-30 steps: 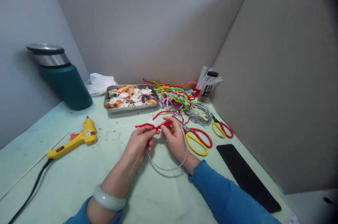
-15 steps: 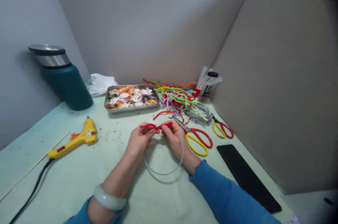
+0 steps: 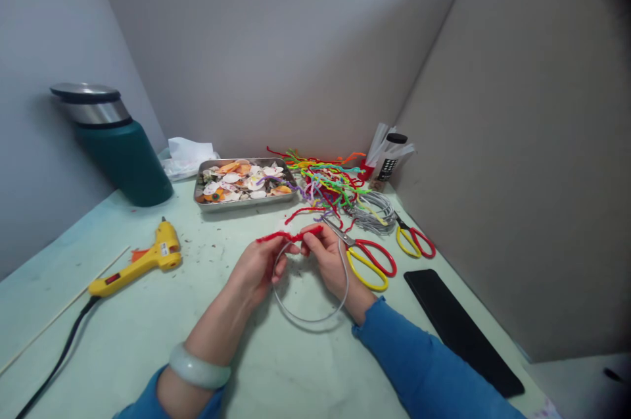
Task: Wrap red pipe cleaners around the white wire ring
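Here, hands (image 3: 254,269) (image 3: 326,262) holding red yarn (image 3: 276,235), grey wire (image 3: 311,321) looped between them.

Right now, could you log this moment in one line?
left grip: touching red strand | right grip: pinching red strand | gray wire: curved between grips | nearer scissors: beside right grip | glue gun: at left

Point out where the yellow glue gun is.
In the head view, the yellow glue gun lies on the left side of the table, nearer the camera than the teal bottle, between a thin stick and the left hand.
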Demonstrator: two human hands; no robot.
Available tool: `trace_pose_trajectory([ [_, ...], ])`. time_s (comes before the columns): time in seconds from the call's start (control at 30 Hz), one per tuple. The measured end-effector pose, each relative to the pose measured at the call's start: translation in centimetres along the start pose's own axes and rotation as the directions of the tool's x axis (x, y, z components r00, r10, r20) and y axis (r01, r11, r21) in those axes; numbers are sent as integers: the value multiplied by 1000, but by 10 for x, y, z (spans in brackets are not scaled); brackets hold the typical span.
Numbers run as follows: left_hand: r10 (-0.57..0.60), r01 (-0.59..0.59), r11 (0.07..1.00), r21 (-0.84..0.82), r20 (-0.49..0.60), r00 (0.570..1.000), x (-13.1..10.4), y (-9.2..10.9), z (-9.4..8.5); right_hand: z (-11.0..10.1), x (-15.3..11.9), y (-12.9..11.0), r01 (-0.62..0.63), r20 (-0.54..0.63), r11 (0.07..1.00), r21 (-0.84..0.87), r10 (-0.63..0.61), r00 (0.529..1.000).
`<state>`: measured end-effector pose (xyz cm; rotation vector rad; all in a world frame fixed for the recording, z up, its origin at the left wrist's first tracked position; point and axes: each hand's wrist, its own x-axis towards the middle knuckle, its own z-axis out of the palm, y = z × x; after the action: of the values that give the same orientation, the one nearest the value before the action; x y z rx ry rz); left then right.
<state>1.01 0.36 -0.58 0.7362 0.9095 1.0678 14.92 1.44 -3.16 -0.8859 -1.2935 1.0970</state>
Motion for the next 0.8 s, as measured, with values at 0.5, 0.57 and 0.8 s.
trace_pose_trajectory([
  [0.5,-29,19,991,132,72,997,-2,1,-4,-2,0,-1,31,10,999,-19,-31,999],
  [0.57,57,-61,971,232,22,998,-2,0,-2,-1,0,-1,27,-1,999,-21,-27,1000],
  [0.8,252,-186,823,536,-51,966,0,-2,3,0,1,-1,28,-38,999,-24,-29,999],
])
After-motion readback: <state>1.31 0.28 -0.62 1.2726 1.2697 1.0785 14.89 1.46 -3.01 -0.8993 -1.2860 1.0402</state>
